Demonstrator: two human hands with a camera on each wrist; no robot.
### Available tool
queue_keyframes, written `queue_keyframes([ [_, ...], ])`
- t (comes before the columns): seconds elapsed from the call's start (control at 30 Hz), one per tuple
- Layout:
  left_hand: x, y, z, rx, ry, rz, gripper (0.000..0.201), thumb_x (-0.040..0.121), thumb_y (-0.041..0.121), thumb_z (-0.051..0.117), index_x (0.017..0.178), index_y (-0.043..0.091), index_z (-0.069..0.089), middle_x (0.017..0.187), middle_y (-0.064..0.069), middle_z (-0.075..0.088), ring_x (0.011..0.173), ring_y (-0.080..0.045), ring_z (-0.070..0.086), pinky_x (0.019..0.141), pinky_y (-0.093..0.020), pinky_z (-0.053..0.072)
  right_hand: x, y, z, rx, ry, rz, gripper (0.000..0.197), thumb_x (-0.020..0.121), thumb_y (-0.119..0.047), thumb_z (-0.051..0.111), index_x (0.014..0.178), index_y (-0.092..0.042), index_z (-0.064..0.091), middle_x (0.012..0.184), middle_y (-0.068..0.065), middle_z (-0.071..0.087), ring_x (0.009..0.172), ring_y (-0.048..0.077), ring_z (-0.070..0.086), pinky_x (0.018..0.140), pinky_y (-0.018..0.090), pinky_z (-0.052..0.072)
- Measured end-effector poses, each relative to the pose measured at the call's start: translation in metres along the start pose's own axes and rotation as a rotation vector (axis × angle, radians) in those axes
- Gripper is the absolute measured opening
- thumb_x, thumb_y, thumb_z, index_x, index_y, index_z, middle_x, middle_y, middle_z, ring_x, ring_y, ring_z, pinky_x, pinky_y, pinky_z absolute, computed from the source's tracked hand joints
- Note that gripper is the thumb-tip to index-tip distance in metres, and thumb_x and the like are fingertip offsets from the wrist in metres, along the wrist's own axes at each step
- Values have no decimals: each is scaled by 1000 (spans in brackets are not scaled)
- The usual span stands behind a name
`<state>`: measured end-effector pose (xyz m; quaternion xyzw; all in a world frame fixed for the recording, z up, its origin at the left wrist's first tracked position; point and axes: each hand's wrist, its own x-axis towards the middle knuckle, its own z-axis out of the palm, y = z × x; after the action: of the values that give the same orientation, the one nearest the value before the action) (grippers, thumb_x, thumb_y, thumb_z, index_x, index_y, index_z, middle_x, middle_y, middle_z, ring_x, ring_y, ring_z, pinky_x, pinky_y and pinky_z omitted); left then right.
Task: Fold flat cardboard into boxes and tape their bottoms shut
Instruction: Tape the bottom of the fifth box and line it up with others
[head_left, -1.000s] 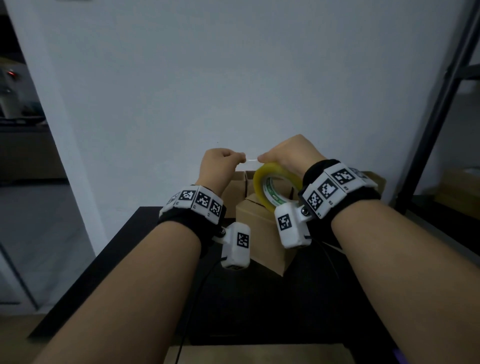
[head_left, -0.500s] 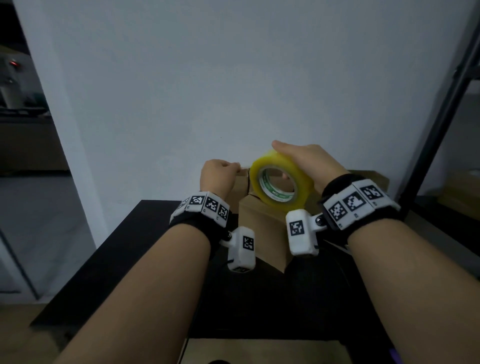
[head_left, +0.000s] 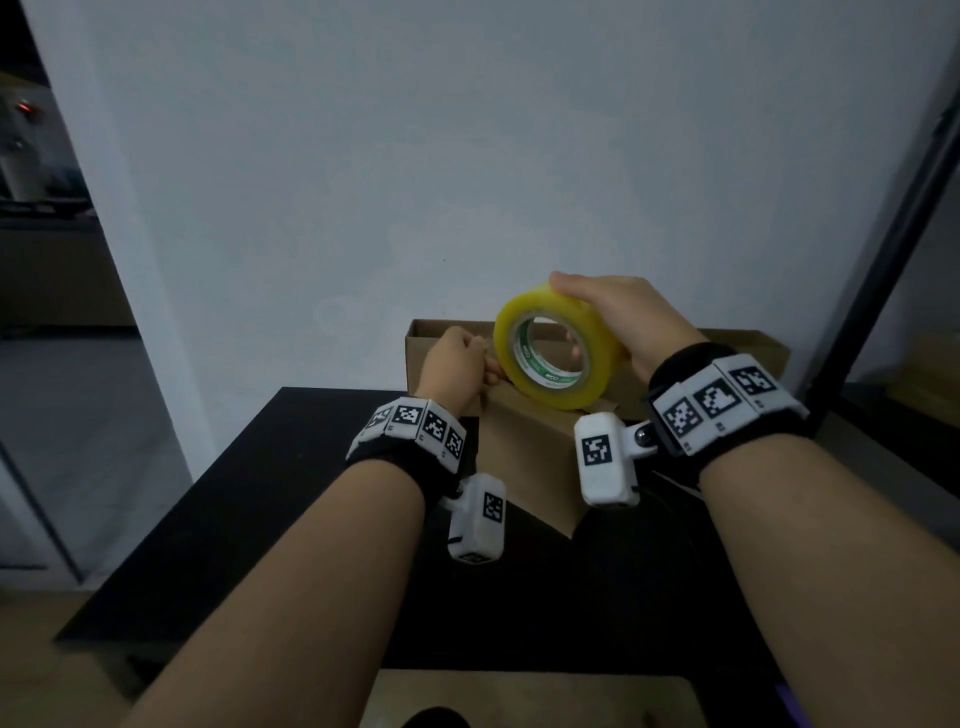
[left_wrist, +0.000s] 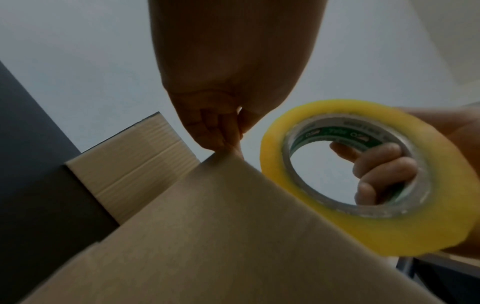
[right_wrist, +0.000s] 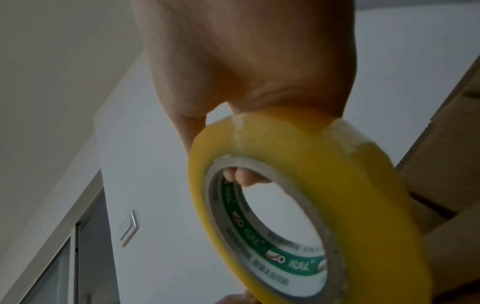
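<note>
- Right hand (head_left: 618, 317) grasps the yellow tape roll (head_left: 556, 348), fingers through its core, above the cardboard box (head_left: 524, 457).
- Left hand (head_left: 452, 369) pinches at the box's top edge.
- Box stands on the black tabletop (head_left: 291, 545).

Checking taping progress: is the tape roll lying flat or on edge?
On edge: the tape roll, gripped by the right hand, shows its open core above the box.

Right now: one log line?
step: taping box | left hand: pinching tape end at box edge | right hand: holding tape roll
</note>
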<state>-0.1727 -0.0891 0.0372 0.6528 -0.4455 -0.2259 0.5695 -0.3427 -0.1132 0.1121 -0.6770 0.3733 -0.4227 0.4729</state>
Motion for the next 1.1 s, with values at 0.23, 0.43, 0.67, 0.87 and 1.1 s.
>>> queue_keyframes([
  [0.23, -8, -2, 4, 156, 62, 38, 17, 100, 20, 37, 97, 10, 51, 72, 3, 63, 69, -13, 60, 60, -28, 48, -4, -1, -1, -54, 77, 0, 39, 82, -45, 72, 77, -7, 67, 57, 9, 62, 43, 17, 56, 45, 21, 48],
  [0.43, -5, -3, 8, 299, 100, 62, 22, 96, 26, 37, 95, 9, 52, 90, -8, 70, 84, -26, 64, 80, -44, 54, -3, -2, -4, -67, 93, -19, 37, 77, -42, 76, 73, -6, 67, 56, 13, 60, 48, 23, 55, 55, 30, 49],
  [0.67, -8, 0, 10, 313, 116, 43, 23, 97, 24, 36, 97, 6, 50, 92, -10, 70, 91, -30, 63, 83, -45, 52, -4, -9, 0, -160, 111, -18, 35, 76, -37, 76, 65, -6, 64, 49, 11, 58, 42, 23, 52, 54, 32, 47],
  [0.87, -8, 1, 9, 213, 104, -4, 13, 96, 17, 46, 92, 8, 54, 86, -4, 67, 92, -26, 65, 84, -40, 53, -8, -13, -1, -228, 106, -21, 39, 75, -45, 75, 69, -7, 65, 52, 10, 61, 44, 23, 56, 57, 32, 49],
  [1.1, -9, -3, 12, 30, 107, -65, 17, 97, 13, 36, 103, 5, 50, 74, 0, 72, 82, -12, 67, 76, -33, 52, -10, -6, -10, -105, 152, -52, 33, 83, -46, 69, 63, -22, 57, 59, 3, 58, 58, 20, 55, 63, 30, 47],
])
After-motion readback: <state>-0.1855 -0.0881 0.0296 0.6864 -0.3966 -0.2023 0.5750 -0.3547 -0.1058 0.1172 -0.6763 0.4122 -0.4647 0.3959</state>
